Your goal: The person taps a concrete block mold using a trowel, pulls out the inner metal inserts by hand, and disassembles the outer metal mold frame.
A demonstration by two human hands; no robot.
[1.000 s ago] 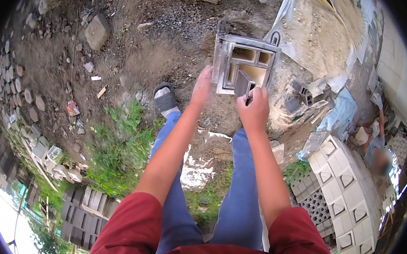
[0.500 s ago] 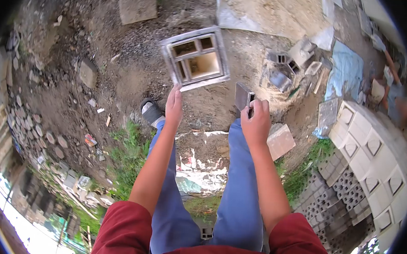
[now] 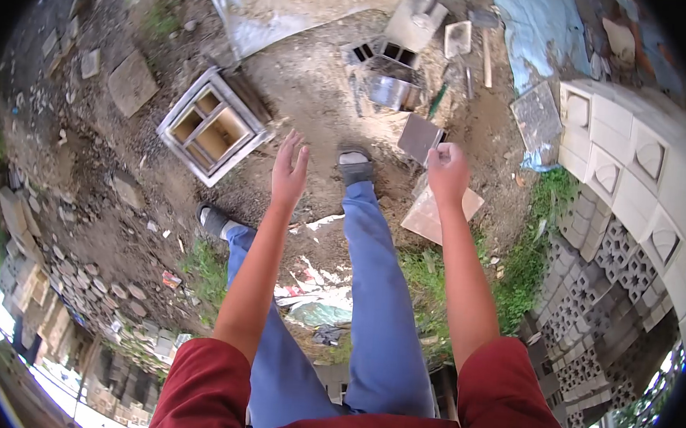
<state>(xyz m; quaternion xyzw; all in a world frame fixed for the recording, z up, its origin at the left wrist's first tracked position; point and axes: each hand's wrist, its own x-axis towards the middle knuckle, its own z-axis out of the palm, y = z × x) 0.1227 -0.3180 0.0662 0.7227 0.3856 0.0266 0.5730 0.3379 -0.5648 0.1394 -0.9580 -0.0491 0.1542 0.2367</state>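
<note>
My right hand (image 3: 448,174) is closed round the handle of a flat, square-faced plastering float (image 3: 420,137), whose brownish plate points up and left. My left hand (image 3: 289,170) is raised with its fingers stretched out, holding nothing. To the left of it a square box-like frame (image 3: 254,138) with a pale grey rim and several divided openings rests on the dirt. The left hand is apart from it. Below the float lies a flat pinkish slab (image 3: 441,214), partly covered by my right forearm.
Metal moulds (image 3: 393,92), a board (image 3: 414,20) and hand tools lie ahead on sandy ground. A sand-covered sheet (image 3: 281,15) is at the top. Stacked pale blocks (image 3: 629,158) stand at right, above patterned vent blocks (image 3: 603,312). Stones (image 3: 107,289) lie at left.
My left hand has come away from the frame's near edge. The view has turned right, so the frame sits farther left. My right foot has stepped forward; the float stays in my right hand.
</note>
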